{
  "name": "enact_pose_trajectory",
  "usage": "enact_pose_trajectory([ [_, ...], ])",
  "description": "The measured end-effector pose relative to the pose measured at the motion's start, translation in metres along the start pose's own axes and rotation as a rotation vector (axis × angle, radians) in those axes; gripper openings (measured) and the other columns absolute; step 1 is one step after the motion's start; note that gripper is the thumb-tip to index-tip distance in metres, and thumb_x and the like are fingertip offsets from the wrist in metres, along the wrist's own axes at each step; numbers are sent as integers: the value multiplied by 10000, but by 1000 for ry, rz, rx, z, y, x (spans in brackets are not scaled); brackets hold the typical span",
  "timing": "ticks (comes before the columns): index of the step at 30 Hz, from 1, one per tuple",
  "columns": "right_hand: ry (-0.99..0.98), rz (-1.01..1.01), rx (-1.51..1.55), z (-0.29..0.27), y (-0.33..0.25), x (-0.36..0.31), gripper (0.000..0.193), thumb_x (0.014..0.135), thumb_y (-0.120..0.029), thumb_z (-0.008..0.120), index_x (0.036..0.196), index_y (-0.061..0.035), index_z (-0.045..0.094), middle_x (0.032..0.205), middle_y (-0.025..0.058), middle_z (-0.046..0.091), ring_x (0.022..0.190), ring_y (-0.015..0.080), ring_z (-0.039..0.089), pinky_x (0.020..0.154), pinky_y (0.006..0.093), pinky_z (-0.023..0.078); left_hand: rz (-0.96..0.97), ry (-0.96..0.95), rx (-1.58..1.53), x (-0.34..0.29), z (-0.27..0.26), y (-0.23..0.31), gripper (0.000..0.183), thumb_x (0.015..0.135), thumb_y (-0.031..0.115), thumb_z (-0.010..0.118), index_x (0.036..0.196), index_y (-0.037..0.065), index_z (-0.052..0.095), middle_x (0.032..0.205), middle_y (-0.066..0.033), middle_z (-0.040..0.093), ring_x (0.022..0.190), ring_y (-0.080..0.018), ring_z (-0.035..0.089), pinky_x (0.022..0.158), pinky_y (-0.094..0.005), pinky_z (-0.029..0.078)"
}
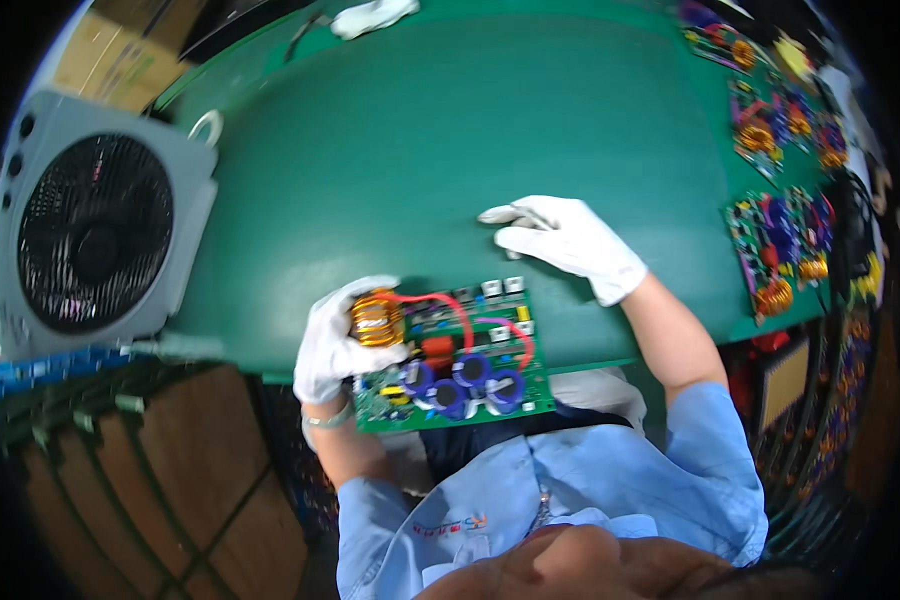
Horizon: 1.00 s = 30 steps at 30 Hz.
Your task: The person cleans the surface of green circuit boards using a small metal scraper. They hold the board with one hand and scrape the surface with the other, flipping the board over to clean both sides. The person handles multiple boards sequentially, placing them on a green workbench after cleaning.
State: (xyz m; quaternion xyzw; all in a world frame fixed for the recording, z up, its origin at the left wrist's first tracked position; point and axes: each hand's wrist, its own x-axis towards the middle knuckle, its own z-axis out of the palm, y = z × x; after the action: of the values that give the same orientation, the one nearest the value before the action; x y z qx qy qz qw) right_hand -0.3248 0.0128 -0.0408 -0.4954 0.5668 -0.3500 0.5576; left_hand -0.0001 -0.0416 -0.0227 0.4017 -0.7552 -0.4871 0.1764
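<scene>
My left hand (335,340), in a white glove, grips a green circuit board (450,408) by its left side, with fingers and thumb around the copper-wound coil (377,318). The board is held over the table's near edge, in front of my lap. Red wires (465,318) arch across it, and several blue-purple capacitors (473,370) stand along its near side. My right hand (570,240), also white-gloved, is above the green mat, beyond the board's far right corner and apart from it. Its fingers are drawn together around a thin greyish thing, too blurred to name.
A grey box fan (95,235) stands at the left beside the green-topped table (420,130). Several similar circuit boards (785,235) lie along the right edge. A white cloth or glove (373,17) is at the far edge, and a cardboard box (110,60) at the far left.
</scene>
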Motion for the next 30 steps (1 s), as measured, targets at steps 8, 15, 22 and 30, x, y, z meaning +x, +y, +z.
enact_pose_trajectory([
  [8, -60, 87, -147, 42, -33, 15, 238, 852, -232, 781, 972, -34, 728, 959, 53, 684, 863, 119, 634, 766, 288, 522, 83, -12, 50, 2, 2, 0, 716, 599, 416, 920, 1148, 45, 650, 939, -121, 703, 858, -226, 685, 823, -352, 534],
  [15, -216, -197, -579, 59, -13, 47, 490, 826, -561, 700, 806, -73, 663, 779, 131, 626, 693, 320, 604, 639, 397, 475, 43, -31, 18, 3, 1, 0, 679, 633, 390, 906, 1149, 33, 644, 936, -130, 705, 848, -218, 692, 799, -347, 548],
  [22, -212, -202, -663, 70, -21, 46, 455, 860, -527, 662, 760, -87, 604, 693, 135, 585, 673, 360, 592, 584, 432, 440, 95, 37, 53, 0, 4, -6, 682, 643, 444, 870, 1144, 42, 638, 942, -178, 695, 850, -350, 683, 789, -396, 546],
  [30, -200, -311, -646, 65, -8, 49, 367, 906, -418, 617, 771, -78, 586, 711, 136, 597, 656, 342, 578, 593, 409, 461, 108, 38, 63, 1, 3, -5, 686, 623, 360, 887, 1144, -7, 634, 927, -168, 696, 842, -280, 700, 800, -369, 545],
])
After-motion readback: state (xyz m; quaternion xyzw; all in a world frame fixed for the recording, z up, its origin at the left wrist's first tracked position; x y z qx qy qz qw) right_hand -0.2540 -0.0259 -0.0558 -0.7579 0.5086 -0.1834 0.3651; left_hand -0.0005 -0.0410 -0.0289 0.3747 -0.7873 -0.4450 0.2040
